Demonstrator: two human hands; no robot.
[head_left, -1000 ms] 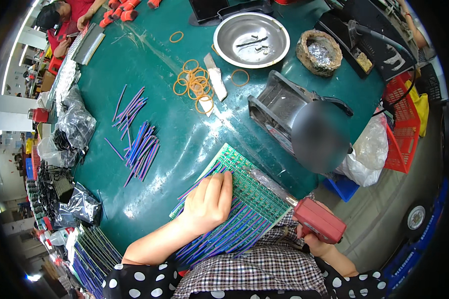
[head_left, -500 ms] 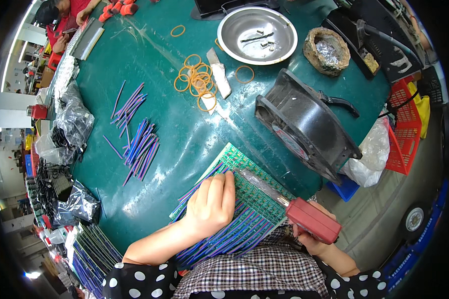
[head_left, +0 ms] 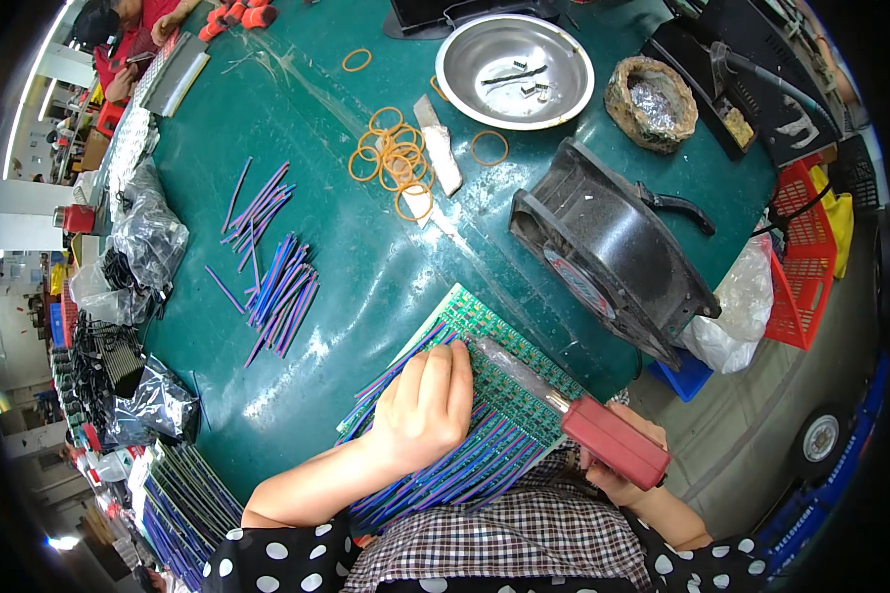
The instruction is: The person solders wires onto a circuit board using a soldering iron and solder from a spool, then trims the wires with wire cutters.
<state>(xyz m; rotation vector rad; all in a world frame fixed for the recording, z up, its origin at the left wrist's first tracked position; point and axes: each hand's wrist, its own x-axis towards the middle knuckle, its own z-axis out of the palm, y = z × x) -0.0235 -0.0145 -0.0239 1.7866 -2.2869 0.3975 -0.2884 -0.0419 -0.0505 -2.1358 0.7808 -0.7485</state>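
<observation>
A green circuit board [head_left: 504, 368] lies at the table's near edge, with rows of blue and purple wires [head_left: 475, 450] running from it toward me. My left hand [head_left: 425, 400] rests over the board, its fingers pinched on a wire whose end is hidden beneath them. In my right hand [head_left: 618, 472] is a soldering iron [head_left: 615, 442] with a blocky red handle. Its grey barrel slants up and left over the board, and its tip is close to my left fingertips. More cut wires [head_left: 282, 296] lie loose on the table to the left.
Rubber bands [head_left: 398, 158], a metal bowl [head_left: 514, 104], a crusty round pot [head_left: 650, 109] and a black fan [head_left: 613, 242] stand beyond the board. Plastic bags [head_left: 148, 237] and wired boards [head_left: 183, 504] line the left side. Another person [head_left: 133, 44] sits at the far left.
The red handle has shifted slightly left and down with my right hand. My left hand stays pinched at nearly the same place on the board. The whole view has drifted slightly.
</observation>
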